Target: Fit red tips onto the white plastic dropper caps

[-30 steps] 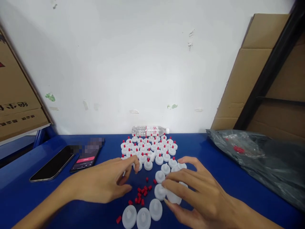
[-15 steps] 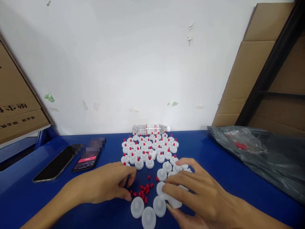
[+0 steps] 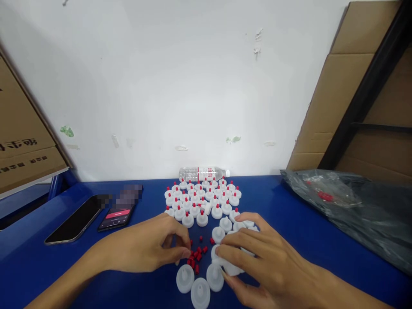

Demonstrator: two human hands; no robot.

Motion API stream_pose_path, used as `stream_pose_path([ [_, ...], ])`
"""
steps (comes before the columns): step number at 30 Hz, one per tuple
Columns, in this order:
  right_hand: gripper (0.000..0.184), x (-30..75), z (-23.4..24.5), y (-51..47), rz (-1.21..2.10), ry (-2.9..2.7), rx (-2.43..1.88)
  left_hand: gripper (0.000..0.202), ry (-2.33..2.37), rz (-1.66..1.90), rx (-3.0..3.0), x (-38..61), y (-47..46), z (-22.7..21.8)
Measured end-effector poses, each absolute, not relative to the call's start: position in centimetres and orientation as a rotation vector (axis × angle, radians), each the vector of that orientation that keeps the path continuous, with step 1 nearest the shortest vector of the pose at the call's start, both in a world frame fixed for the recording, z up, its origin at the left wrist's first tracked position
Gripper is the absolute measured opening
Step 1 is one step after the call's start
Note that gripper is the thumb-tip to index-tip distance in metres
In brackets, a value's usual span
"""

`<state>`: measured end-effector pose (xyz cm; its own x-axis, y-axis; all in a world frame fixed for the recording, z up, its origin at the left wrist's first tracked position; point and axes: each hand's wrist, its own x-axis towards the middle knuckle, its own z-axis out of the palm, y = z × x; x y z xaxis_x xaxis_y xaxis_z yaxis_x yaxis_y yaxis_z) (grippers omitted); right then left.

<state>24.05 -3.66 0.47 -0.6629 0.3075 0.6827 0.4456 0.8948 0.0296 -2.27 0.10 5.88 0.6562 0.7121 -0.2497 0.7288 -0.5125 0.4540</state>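
Note:
On the blue table [image 3: 289, 223] my left hand [image 3: 144, 246] curls beside a small heap of red tips [image 3: 195, 255], thumb and forefinger pinched together at its left edge; whether a tip is in the pinch I cannot tell. My right hand [image 3: 264, 262] lies over several bare white caps, fingers closed round one white cap [image 3: 231, 268]. Three bare white caps [image 3: 199, 283] lie in front of the heap. Farther back stand rows of white caps with red tips [image 3: 202, 199].
A clear water bottle [image 3: 203, 174] lies against the white wall. Two phones [image 3: 93, 216] rest at the left. A grey plastic bag [image 3: 350, 206] with red parts spreads at the right. Cardboard boxes stand at both sides, and a black frame at the right.
My left hand drew back from the row of finished caps to the red tips and pinched its fingers there. My right hand stayed on the white caps.

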Motion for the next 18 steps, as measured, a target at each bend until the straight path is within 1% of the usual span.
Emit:
stream_pose_path([
  [3, 0.025, 24.2, 0.3, -3.6, -0.246, -2.36, -0.543, 0.022, 1.032, -0.01, 2.257, -2.0, -0.3, 6.2],
  [7, 0.043, 24.3, -0.1, -3.6, -0.213, -2.322, -0.58, 0.021, 0.974, 0.284, 2.207, -1.4, -1.1, 6.2],
  [9, 0.048, 24.2, -0.4, -3.6, -0.2, -2.288, -0.579, 0.023, 0.94, 0.387, 2.187, -1.0, -1.6, 5.9],
  [14, 0.047, 24.1, -0.4, -3.6, -0.196, -2.282, -0.561, 0.017, 0.847, 0.554, 2.26, -0.1, -2.3, 4.7],
  [18, 0.054, 24.3, 0.4, -3.7, -0.218, -2.326, -0.504, 0.022, 0.874, 0.59, 2.153, -0.9, -1.0, 4.5],
])
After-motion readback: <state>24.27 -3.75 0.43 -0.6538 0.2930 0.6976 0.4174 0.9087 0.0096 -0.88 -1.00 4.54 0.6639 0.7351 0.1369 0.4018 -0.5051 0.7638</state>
